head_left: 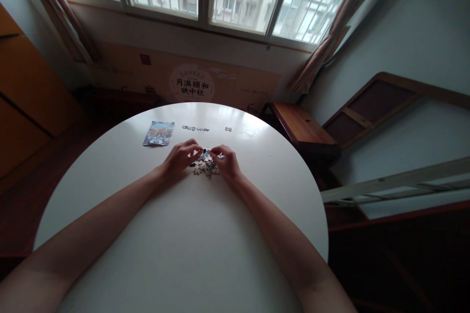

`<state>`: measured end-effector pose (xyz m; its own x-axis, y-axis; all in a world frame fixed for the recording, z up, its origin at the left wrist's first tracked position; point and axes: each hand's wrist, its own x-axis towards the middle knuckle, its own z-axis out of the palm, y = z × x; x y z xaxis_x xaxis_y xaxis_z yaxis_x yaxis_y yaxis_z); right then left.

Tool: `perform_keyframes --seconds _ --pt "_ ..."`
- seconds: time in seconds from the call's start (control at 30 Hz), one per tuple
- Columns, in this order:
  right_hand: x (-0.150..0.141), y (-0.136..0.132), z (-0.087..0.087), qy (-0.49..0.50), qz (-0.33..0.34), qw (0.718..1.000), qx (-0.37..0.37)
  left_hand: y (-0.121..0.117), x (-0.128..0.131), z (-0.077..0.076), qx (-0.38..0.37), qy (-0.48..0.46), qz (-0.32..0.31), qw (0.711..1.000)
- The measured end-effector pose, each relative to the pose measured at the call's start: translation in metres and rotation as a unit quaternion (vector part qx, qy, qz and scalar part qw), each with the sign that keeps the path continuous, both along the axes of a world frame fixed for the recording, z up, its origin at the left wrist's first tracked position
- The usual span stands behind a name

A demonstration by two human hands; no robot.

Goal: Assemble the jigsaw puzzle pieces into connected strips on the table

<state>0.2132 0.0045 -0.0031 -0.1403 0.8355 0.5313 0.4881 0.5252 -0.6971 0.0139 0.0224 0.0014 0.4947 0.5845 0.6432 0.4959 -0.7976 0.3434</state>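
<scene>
A pile of small jigsaw pieces [205, 165] lies near the middle of a round white table [183, 244]. My left hand [180, 157] rests at the pile's left side, its fingers curled in a pinch over the pieces. My right hand [226, 161] sits at the pile's right side, fingers also pinched together. The fingertips of both hands nearly meet above the pile, and what each pinches is too small to make out. A colourful picture card [159, 133] lies flat to the far left of the hands.
A short row of joined pieces [195, 128] and a small separate cluster [228, 129] lie further back on the table. A wooden bench [303, 129] and leaning wooden frames [385, 102] stand to the right. Windows and a cardboard sheet [191, 83] are behind.
</scene>
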Motion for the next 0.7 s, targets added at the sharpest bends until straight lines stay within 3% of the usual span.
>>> perform_keyframes --seconds 0.7 --pt "0.0005 0.0003 -0.0010 0.001 0.005 1.000 0.009 -0.0003 0.0006 0.0014 -0.005 0.001 0.001 1.000"
